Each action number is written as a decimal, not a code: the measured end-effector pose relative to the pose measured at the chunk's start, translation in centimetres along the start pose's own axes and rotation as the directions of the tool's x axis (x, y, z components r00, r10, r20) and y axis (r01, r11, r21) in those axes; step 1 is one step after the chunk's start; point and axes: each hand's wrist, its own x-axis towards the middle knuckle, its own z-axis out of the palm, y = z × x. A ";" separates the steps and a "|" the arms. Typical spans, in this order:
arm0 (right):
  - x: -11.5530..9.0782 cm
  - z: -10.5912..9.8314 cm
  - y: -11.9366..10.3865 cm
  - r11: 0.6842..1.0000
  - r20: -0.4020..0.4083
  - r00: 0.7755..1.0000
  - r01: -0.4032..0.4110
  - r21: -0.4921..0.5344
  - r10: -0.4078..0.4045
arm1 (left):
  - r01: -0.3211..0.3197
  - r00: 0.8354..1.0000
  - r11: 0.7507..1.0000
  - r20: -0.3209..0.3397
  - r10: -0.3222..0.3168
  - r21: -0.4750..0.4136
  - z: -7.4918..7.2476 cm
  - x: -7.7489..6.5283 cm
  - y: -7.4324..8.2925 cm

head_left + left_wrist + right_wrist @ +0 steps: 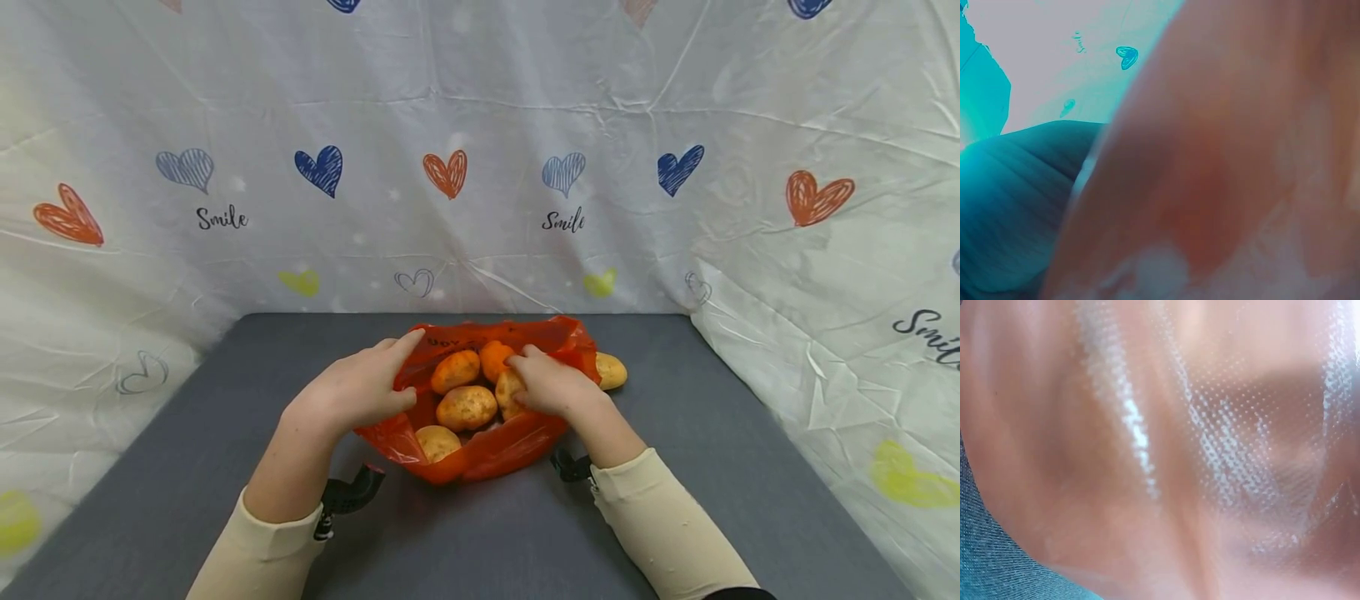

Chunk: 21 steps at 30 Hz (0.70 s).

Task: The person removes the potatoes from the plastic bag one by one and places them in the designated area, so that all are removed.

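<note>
An orange-red plastic bag (487, 458) lies with its mouth spread wide in the head view. Inside are several potatoes, among them a middle one (467, 407), a rear one (455, 371) and a front one (437, 442). My left hand (352, 392) is at the bag's left rim, thumb and fingers spread apart against the plastic. Reaching in from the right, my right hand (553, 385) holds a potato (507, 394) between thumb and fingers. Both wrist views are mostly filled by blurred bag plastic (1210, 156), (1147, 456), which hides the fingers there.
Another potato (611, 371) lies outside the bag, against its right side. The dark grey table (480, 542) extends around the bag. Behind and beside it hangs a white sheet (502, 75) printed with hearts and "Smile".
</note>
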 end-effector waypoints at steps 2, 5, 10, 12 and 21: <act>0.0 0.0 0.0 1.000 -0.001 1.000 -0.003 0.005 0.003 | -0.004 1.000 1.000 -0.001 0.004 0.002 0.0 0.0 0.0; -0.1 0.0 0.0 1.000 -0.007 1.000 -0.007 0.016 0.007 | -0.004 1.000 1.000 0.000 0.004 0.002 0.1 0.1 0.0; -0.3 -0.1 -0.2 0.999 -0.009 1.000 -0.022 0.040 0.023 | -0.002 1.000 1.000 0.004 0.002 -0.002 0.1 0.1 0.0; -0.6 -0.3 -0.2 0.999 -0.016 1.000 -0.019 0.050 0.020 | 0.000 1.000 1.000 0.005 0.000 -0.003 0.1 0.1 0.0; -2.2 -2.0 -0.8 0.995 -0.105 0.994 0.046 0.094 -0.036 | 0.010 1.000 1.000 0.007 -0.010 0.006 0.1 0.1 0.2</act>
